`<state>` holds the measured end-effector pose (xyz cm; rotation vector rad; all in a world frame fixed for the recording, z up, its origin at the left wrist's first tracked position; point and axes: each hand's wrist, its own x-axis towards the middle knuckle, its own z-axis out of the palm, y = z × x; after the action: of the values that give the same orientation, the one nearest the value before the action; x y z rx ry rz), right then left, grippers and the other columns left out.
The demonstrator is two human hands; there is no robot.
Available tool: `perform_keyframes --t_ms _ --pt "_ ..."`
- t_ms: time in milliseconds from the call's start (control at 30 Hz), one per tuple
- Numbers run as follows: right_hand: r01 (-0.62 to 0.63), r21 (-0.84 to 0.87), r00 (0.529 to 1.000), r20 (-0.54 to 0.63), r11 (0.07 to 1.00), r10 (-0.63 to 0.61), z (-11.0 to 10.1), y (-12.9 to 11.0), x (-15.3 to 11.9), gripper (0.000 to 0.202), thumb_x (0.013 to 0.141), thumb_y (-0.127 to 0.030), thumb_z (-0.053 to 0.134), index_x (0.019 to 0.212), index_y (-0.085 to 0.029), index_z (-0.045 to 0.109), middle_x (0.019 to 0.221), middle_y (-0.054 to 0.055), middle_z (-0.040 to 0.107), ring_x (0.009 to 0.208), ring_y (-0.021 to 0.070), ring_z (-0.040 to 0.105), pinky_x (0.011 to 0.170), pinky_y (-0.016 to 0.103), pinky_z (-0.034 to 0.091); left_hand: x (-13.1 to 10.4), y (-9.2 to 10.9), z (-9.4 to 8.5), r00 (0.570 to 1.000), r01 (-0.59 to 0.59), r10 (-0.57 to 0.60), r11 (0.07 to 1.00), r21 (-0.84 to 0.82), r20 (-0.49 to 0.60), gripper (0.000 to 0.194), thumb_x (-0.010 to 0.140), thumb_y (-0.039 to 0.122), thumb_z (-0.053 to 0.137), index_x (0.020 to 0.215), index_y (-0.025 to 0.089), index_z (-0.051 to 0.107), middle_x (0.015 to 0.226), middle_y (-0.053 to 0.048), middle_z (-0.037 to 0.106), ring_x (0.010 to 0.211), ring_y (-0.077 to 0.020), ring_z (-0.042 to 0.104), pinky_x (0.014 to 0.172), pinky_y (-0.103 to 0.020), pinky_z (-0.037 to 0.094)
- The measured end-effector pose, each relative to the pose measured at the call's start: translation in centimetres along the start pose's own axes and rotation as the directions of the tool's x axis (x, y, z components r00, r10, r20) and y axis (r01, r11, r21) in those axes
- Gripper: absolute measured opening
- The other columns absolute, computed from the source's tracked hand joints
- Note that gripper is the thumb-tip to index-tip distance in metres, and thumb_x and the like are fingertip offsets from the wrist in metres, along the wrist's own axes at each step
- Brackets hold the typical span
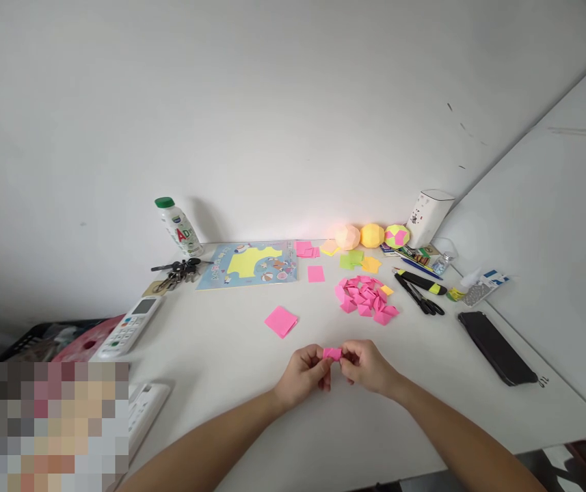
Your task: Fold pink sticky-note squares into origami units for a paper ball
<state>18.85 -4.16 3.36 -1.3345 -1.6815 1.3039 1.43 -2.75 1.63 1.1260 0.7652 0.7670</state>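
Between my two hands is a small folded piece of pink paper (331, 354), held above the near part of the white table. My left hand (303, 372) pinches its left end with thumb and fingers. At the right end, my right hand (367, 362) grips it the same way. Just beyond my left hand lies a small stack of square pink paper (281, 321). Past my right hand sits a heap of folded pink paper pieces (364, 297). One flat pink square (316, 274) lies farther back.
Three paper balls (373, 236) line the wall beside a white box (429, 217). Scissors (418, 294), a cutter (420, 281) and a black pouch (498, 347) lie right. Leftward are a blue picture board (251, 264), a bottle (178, 227), keys (182, 272) and a remote control (131, 326).
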Motion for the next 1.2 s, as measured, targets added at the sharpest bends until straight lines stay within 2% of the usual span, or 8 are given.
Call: perform_keyframes --t_ms 133,267,467,667,867,1200 --pt "-0.024 0.028 0.999 -0.034 0.999 0.025 -0.31 0.18 0.27 0.004 0.072 -0.014 0.049 0.07 -0.018 0.05 0.053 -0.006 0.048 0.043 0.009 0.048 0.043 0.02 0.042 0.32 0.26 -0.24 0.999 -0.002 -0.001 0.997 -0.078 -0.043 0.032 0.075 0.044 0.06 0.067 0.017 0.045 0.047 0.003 0.056 0.04 -0.0105 0.052 0.043 -0.023 0.04" --pt "-0.012 0.11 1.0 0.019 0.994 0.01 -0.22 -0.08 0.3 0.006 0.075 -0.018 0.053 0.081 -0.018 0.051 0.064 -0.004 0.051 0.052 0.0103 0.051 0.046 0.021 0.046 0.52 -0.09 -0.47 1.0 0.006 -0.008 0.996 -0.085 -0.02 0.03 0.077 0.042 0.059 0.068 0.016 0.046 0.048 0.003 0.057 0.041 -0.0107 0.053 0.043 -0.023 0.04" --pt "-0.003 0.178 1.0 0.03 0.984 -0.003 0.28 0.34 0.39 0.013 0.08 -0.027 0.055 0.074 -0.017 0.05 0.063 -0.003 0.051 0.051 0.0089 0.049 0.05 0.022 0.043 0.51 -0.4 -0.58 1.0 0.026 -0.025 0.998 -0.052 0.007 0.029 0.076 0.041 0.061 0.068 0.016 0.048 0.049 0.002 0.058 0.042 -0.0104 0.053 0.046 -0.023 0.042" --pt "-0.043 0.227 0.998 0.064 0.973 0.029 -0.19 0.01 0.33 0.019 0.079 -0.032 0.059 0.073 -0.016 0.051 0.058 -0.003 0.054 0.049 0.0097 0.052 0.05 0.023 0.045 0.54 -0.14 -0.68 1.0 -0.01 0.011 0.998 -0.059 0.015 0.029 0.074 0.038 0.064 0.067 0.016 0.047 0.049 0.002 0.059 0.043 -0.0106 0.054 0.046 -0.023 0.041" --pt "-0.068 0.228 0.995 0.08 0.971 0.051 -0.27 0.2 0.35 0.021 0.078 -0.033 0.06 0.073 -0.015 0.053 0.06 -0.002 0.055 0.049 0.0102 0.054 0.051 0.024 0.046 0.39 -0.07 -0.77 0.999 0.022 -0.019 0.998 -0.057 0.048 0.032 0.074 0.042 0.063 0.067 0.017 0.046 0.047 0.002 0.059 0.041 -0.0102 0.053 0.045 -0.022 0.04" --pt "-0.059 0.252 0.997 0.059 0.966 0.046 -0.53 -0.36 0.26 0.023 0.077 -0.034 0.062 0.07 -0.015 0.052 0.056 -0.003 0.055 0.049 0.0103 0.054 0.05 0.023 0.044 0.43 0.18 -0.6 1.0 -0.012 0.011 0.999 -0.032 -0.012 0.034 0.072 0.043 0.065 0.064 0.017 0.045 0.047 0.002 0.059 0.043 -0.0109 0.054 0.046 -0.023 0.041"
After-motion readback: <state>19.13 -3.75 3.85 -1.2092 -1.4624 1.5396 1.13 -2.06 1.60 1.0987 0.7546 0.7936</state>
